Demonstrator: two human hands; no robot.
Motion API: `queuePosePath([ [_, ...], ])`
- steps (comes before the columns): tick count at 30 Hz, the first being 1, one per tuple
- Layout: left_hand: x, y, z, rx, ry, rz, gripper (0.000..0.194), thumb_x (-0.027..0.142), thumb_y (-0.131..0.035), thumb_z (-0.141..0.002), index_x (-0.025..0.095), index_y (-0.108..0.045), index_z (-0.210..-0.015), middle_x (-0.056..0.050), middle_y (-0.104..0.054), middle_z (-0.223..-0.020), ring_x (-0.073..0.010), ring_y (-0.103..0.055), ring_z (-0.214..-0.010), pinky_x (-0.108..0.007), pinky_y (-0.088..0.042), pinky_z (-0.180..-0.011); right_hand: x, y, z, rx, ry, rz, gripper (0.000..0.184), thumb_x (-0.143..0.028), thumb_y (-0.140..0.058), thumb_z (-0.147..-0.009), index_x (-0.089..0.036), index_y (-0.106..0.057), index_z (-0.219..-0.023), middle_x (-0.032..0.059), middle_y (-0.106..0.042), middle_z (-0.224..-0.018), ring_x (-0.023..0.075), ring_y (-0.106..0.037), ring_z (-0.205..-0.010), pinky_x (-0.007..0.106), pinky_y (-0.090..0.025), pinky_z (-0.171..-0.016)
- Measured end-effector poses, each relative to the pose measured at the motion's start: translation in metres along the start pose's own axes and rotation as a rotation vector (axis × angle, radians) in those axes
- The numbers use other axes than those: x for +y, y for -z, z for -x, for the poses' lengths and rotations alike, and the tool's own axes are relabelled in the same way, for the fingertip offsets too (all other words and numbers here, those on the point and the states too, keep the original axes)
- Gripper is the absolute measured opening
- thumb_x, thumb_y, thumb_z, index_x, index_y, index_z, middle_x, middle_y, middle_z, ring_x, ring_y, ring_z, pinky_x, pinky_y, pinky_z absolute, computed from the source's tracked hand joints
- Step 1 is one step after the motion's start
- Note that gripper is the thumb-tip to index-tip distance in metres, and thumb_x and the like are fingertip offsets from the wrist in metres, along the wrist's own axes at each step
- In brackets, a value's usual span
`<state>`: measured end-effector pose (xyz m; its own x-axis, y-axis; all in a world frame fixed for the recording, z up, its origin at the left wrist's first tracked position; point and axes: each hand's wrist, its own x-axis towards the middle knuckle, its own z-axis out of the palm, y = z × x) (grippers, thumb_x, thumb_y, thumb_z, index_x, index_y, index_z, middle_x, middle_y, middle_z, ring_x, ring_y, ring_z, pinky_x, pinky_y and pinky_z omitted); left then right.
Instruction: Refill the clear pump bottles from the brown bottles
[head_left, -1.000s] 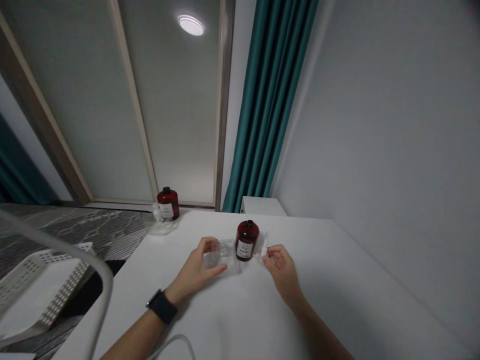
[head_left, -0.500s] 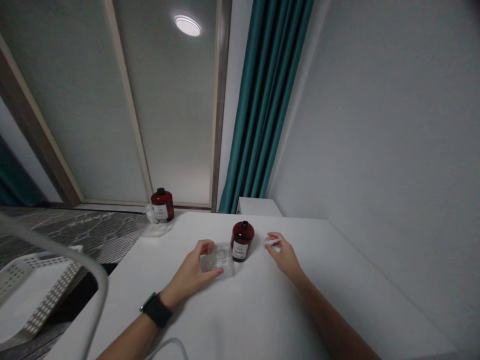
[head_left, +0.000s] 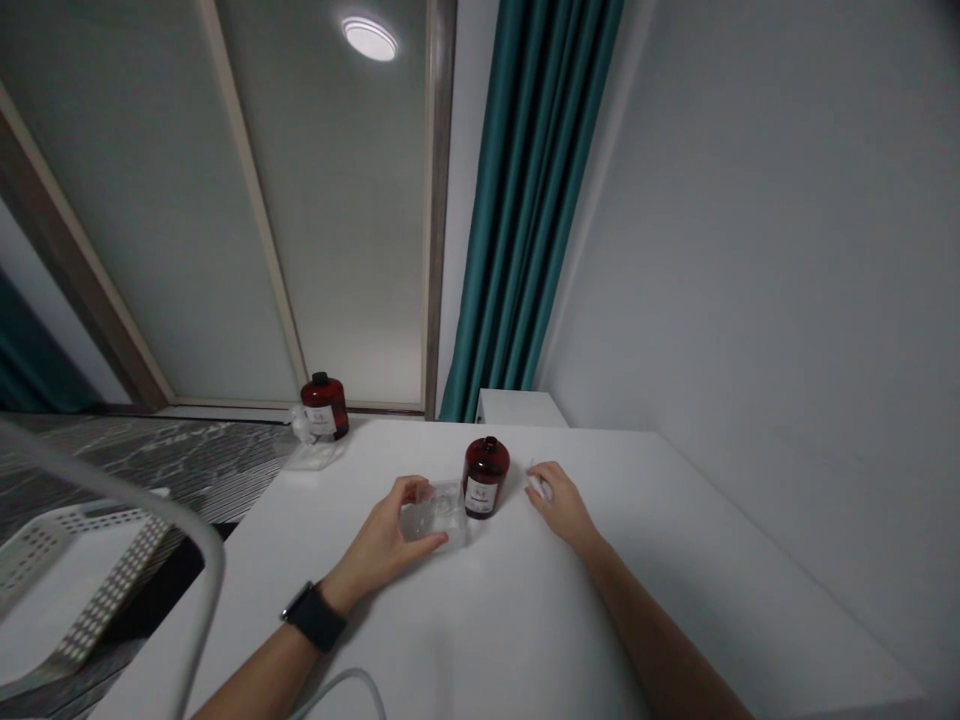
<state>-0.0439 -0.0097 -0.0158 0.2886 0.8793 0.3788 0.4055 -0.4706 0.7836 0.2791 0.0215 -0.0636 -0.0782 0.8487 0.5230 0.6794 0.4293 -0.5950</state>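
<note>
My left hand [head_left: 390, 540], a dark watch on its wrist, is wrapped round a clear plastic tray [head_left: 436, 514] that lies on the white table [head_left: 525, 620]. A dark red bottle [head_left: 485, 477] with a white label stands upright just right of the tray. Right of the bottle, my right hand [head_left: 559, 505] rests on the table with its fingers curled on a small white object [head_left: 537, 486] that I cannot make out.
A second dark red bottle [head_left: 323, 407] stands on a clear tray at the table's far left corner. A white perforated basket [head_left: 71, 580] sits low on the left. A pale curved tube [head_left: 150, 520] crosses the near left. A teal curtain [head_left: 525, 200] hangs behind.
My right hand has moved away from me and to the right, from beside the bottle's front to further back on the table, with the small white piece. My left hand has kept its hold on the tray.
</note>
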Motion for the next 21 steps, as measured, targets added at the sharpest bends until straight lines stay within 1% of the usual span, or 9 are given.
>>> queuePosePath([
  [3,-0.001,0.0,0.0,0.004,0.005,-0.004,0.053,0.026,-0.077,-0.071,0.021,-0.05,-0.117,-0.009,-0.066,-0.113,-0.028,-0.066,-0.107,-0.049,-0.051,-0.098,-0.001,0.001,0.007,-0.037,-0.006,0.023,0.034,-0.023,-0.063,-0.083,-0.02,-0.063,-0.117,0.0102,-0.061,-0.115,0.0259,-0.06,-0.11,0.048,-0.047,-0.1],
  [6,-0.002,0.0,0.0,-0.013,0.019,-0.008,0.055,0.027,-0.076,-0.071,0.021,-0.048,-0.118,-0.01,-0.065,-0.115,-0.0286,-0.065,-0.109,-0.05,-0.049,-0.1,-0.001,0.001,0.012,-0.083,-0.016,0.043,0.047,-0.025,-0.065,-0.082,-0.021,-0.057,-0.128,0.0108,-0.057,-0.126,0.0262,-0.055,-0.121,0.047,-0.043,-0.108],
  [10,-0.002,0.0,-0.001,-0.036,0.023,-0.006,0.055,0.028,-0.076,-0.071,0.02,-0.048,-0.118,-0.011,-0.064,-0.117,-0.0284,-0.063,-0.111,-0.05,-0.047,-0.103,0.003,-0.001,0.011,-0.129,-0.042,0.068,0.059,-0.028,-0.07,-0.079,-0.022,-0.053,-0.135,0.0112,-0.053,-0.133,0.0266,-0.052,-0.127,0.046,-0.039,-0.112],
  [14,-0.002,0.001,-0.001,-0.039,0.03,-0.001,0.056,0.03,-0.076,-0.071,0.02,-0.048,-0.118,-0.011,-0.064,-0.117,-0.0284,-0.063,-0.111,-0.049,-0.047,-0.102,0.009,-0.001,0.008,-0.152,-0.051,0.085,0.061,-0.029,-0.069,-0.08,-0.024,-0.049,-0.138,0.0106,-0.052,-0.135,0.0261,-0.051,-0.129,0.045,-0.037,-0.114],
  [21,-0.001,0.0,-0.001,-0.055,0.037,0.014,0.055,0.03,-0.076,-0.072,0.02,-0.047,-0.118,-0.011,-0.063,-0.118,-0.0287,-0.062,-0.112,-0.05,-0.046,-0.103,0.012,0.0,0.007,-0.154,-0.044,0.109,0.062,-0.031,-0.066,-0.083,-0.022,-0.047,-0.141,0.013,-0.051,-0.139,0.0286,-0.047,-0.132,0.049,-0.035,-0.115],
])
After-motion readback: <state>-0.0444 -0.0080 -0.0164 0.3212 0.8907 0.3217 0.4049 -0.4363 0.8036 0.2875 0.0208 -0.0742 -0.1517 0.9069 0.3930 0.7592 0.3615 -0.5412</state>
